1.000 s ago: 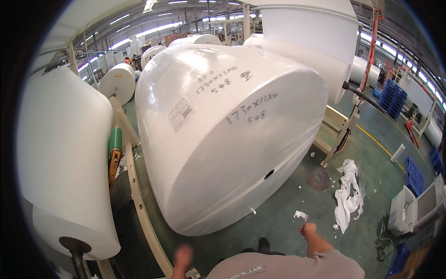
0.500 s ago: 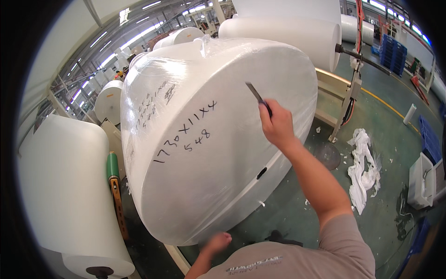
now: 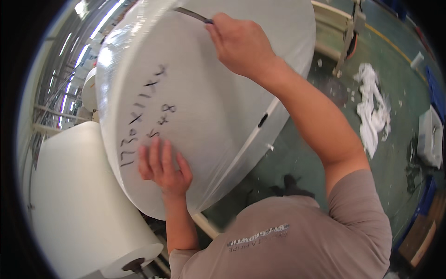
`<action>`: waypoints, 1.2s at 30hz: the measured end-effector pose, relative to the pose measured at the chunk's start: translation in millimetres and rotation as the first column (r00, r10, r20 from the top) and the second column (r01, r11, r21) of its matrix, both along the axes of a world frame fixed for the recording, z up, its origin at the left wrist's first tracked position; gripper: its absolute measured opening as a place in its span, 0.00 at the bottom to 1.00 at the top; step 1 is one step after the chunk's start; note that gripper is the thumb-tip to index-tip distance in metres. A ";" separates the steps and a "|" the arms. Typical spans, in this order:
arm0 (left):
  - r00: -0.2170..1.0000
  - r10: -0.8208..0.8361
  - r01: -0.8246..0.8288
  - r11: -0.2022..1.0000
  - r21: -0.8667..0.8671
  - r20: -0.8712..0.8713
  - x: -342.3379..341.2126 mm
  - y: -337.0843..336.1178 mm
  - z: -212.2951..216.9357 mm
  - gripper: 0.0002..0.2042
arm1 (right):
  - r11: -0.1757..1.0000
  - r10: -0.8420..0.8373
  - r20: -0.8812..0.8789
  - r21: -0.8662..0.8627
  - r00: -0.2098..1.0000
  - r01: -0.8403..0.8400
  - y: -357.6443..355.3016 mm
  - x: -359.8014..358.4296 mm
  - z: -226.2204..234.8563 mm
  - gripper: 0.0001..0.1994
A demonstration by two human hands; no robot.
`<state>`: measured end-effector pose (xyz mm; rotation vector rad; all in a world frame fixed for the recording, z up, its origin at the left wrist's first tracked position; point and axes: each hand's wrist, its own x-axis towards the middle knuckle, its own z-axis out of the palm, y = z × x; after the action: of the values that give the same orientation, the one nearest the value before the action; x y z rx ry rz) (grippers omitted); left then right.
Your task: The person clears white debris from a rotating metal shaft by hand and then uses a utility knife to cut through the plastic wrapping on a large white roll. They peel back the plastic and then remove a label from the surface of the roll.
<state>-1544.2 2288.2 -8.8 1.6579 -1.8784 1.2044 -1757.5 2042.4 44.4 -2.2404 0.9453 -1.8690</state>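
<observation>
— Green factory floor [image 3: 306,153] lies under us, with big white rolls all round. Where are our hands?

— Our right hand [image 3: 244,44] is clenched round a thin dark blade [image 3: 193,15], its tip at the upper rim of the large wrapped roll [image 3: 223,102]. Our left hand [image 3: 162,165] lies flat with fingers spread on the roll's end face, low down, right beside the handwriting.

— How far along would we say we are?

— Early, we judge. The clear film looks whole and tight across the face; we see no slit or loose flap yet, though the spot under the blade is too small to read. All the wrapping seems left to open.

— And markings, moving outward?

— Dark marker script [image 3: 146,116] runs in two slanted lines across the face's left part. A small dark core hole [image 3: 263,120] sits toward the right. Just beside, lower left, lies a plain white roll [image 3: 83,209] with a dark core plug, no label showing. Well apart on the floor: crumpled white scraps [image 3: 374,107] and a white box [image 3: 429,137]; a yellow line [image 3: 390,42] crosses further off.
</observation>
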 end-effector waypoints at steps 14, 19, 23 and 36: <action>0.819 0.229 -0.227 0.971 -0.069 0.526 2.6 -49.1 -5.9 0.29 | 0.909 0.232 -0.050 0.367 0.971 -0.198 -7.3 -36.6 -451.5 0.06; 0.796 0.129 -0.138 0.990 -0.030 0.592 9.6 -51.0 -9.2 0.28 | 0.756 0.257 -0.120 0.644 0.959 -0.122 38.2 -60.4 -589.3 0.06; 0.761 0.117 -0.139 0.990 -0.015 0.639 -9.6 -68.3 -14.7 0.28 | 0.303 -0.030 -0.063 0.950 0.998 0.069 61.6 -85.0 -630.8 0.08; 0.674 0.185 -0.299 0.954 0.035 0.715 -6.6 -87.4 -55.1 0.38 | -0.557 -0.475 -0.066 0.794 0.878 -0.242 80.9 -35.5 -921.1 0.15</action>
<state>-1550.8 2200.7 -63.9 1.7014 -2.2568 2.1049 -1792.9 2123.4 -876.7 -0.2490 1.7255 -0.3305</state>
